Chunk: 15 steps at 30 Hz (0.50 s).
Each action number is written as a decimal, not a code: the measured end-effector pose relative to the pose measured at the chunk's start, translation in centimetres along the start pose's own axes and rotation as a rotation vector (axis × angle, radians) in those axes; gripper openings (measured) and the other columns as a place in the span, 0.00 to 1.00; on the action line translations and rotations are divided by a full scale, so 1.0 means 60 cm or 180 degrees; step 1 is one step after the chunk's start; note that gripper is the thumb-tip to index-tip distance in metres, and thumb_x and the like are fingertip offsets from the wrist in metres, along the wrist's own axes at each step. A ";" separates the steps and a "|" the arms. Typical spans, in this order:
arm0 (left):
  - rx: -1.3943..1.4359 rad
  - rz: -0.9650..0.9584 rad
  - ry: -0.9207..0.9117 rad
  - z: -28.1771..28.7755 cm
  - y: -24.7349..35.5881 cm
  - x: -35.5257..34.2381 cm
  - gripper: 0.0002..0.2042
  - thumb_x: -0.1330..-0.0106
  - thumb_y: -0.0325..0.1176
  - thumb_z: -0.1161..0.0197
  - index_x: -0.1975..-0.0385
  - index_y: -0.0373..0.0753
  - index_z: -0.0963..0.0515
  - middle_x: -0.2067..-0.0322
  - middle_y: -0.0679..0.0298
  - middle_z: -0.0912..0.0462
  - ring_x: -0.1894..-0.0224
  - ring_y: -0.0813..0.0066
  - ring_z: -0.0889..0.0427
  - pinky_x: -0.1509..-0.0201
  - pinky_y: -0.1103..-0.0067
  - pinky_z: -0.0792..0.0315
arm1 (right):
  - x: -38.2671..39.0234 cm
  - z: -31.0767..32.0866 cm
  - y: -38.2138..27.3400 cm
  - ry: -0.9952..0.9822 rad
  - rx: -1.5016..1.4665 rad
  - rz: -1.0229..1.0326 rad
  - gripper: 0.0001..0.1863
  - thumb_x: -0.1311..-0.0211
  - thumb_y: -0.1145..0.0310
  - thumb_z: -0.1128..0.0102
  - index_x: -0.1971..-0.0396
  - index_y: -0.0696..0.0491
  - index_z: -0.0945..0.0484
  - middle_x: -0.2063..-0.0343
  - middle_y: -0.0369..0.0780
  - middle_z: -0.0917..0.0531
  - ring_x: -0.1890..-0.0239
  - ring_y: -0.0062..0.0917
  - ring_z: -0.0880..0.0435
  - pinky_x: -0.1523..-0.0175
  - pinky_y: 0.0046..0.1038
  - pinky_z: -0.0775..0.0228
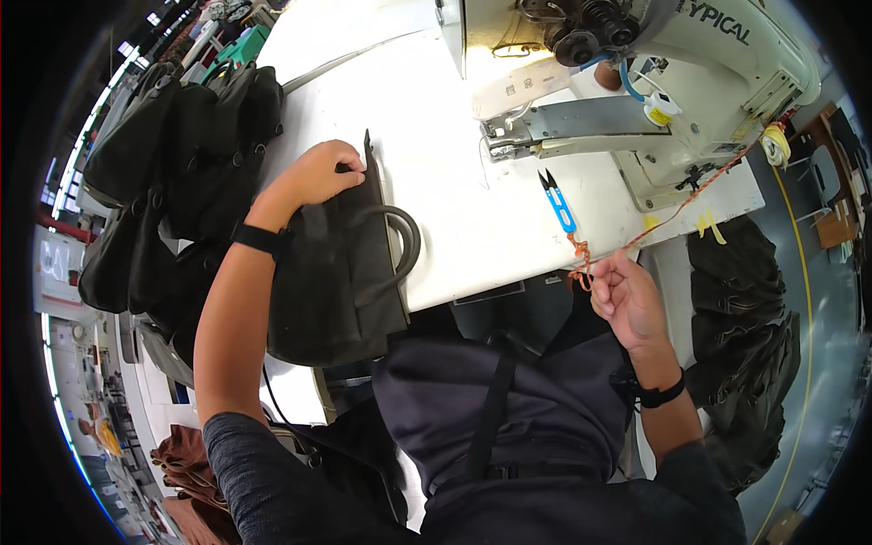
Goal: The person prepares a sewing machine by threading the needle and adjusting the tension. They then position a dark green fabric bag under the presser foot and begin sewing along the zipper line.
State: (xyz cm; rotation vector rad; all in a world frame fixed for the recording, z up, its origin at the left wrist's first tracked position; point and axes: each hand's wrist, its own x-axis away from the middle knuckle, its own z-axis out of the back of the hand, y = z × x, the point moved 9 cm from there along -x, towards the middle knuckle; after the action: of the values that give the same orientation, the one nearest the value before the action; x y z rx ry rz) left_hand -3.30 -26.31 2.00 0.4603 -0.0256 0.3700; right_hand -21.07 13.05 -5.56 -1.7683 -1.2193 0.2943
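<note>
My left hand [318, 177] is closed on the upper edge of a dark olive handbag [322, 304], which lies on the white table [436, 236] with its rounded handle sticking out to the right. My right hand [627, 300] is below the table's sewing machine, at the front edge, its curled fingers closed on an orange cord [674, 214]. The cord runs from blue-handled thread snips [561, 207] up toward the machine's right side, with a knotted loop beside the snips. The snips lie on the table with their dark tips pointing away from me.
A sewing machine [727, 73] stands across the back right. More dark olive bags [154, 173] are piled at the left, with others [736, 354] hanging at the right. Brown pieces [186, 459] lie at the lower left. An aisle with a yellow floor line runs along the far right.
</note>
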 end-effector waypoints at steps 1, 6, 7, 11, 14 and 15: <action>0.0146 0.0014 0.0019 0.002 0.000 0.003 0.08 0.42 0.32 0.33 0.69 0.33 0.18 0.62 0.56 0.17 0.56 0.59 0.20 0.49 0.71 0.27 | -0.004 -0.011 -0.002 -0.0040 0.0064 0.0021 0.21 0.24 0.54 0.51 0.66 0.59 0.21 0.81 0.36 0.24 0.82 0.18 0.31 0.77 0.18 0.42; 0.0373 0.0021 -0.0192 -0.012 0.050 0.012 0.08 0.42 0.32 0.34 0.67 0.34 0.18 0.62 0.56 0.17 0.57 0.61 0.20 0.50 0.72 0.27 | -0.030 -0.069 0.007 -0.0342 0.0765 -0.0183 0.18 0.25 0.60 0.50 0.65 0.59 0.20 0.79 0.35 0.22 0.80 0.15 0.27 0.76 0.17 0.37; 0.0320 -0.0040 -0.0271 -0.018 0.068 0.013 0.08 0.41 0.31 0.34 0.66 0.34 0.19 0.62 0.56 0.17 0.57 0.61 0.20 0.50 0.72 0.27 | -0.037 -0.086 0.013 -0.0463 0.0998 -0.0249 0.16 0.24 0.63 0.52 0.63 0.59 0.21 0.77 0.36 0.21 0.78 0.16 0.24 0.74 0.19 0.33; 0.0368 -0.0201 -0.0633 -0.034 0.151 0.015 0.05 0.40 0.28 0.36 0.68 0.34 0.22 0.63 0.60 0.19 0.57 0.65 0.22 0.48 0.74 0.29 | -0.074 -0.159 0.031 -0.0900 0.1408 0.0047 0.14 0.25 0.66 0.50 0.53 0.60 0.22 0.65 0.39 0.17 0.67 0.19 0.18 0.62 0.20 0.27; 0.0413 -0.0443 -0.0678 -0.043 0.199 0.020 0.05 0.39 0.28 0.36 0.68 0.34 0.23 0.62 0.60 0.19 0.57 0.65 0.22 0.51 0.73 0.28 | -0.086 -0.204 0.059 -0.0915 0.1129 0.0112 0.17 0.28 0.68 0.45 0.45 0.60 0.26 0.57 0.38 0.19 0.55 0.19 0.20 0.52 0.23 0.25; 0.0390 -0.0512 -0.0686 -0.039 0.225 0.021 0.05 0.39 0.28 0.36 0.68 0.34 0.23 0.62 0.60 0.19 0.57 0.65 0.22 0.52 0.73 0.28 | -0.084 -0.215 0.071 -0.0950 0.1105 0.0147 0.17 0.28 0.68 0.44 0.45 0.60 0.26 0.56 0.38 0.19 0.55 0.19 0.20 0.52 0.23 0.25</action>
State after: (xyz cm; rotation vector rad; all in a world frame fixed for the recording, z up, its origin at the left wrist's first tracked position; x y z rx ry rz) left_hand -7.04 -13.66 5.83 0.6177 -0.1749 0.1631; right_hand -12.70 1.42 -3.54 -1.4853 -1.2463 0.7720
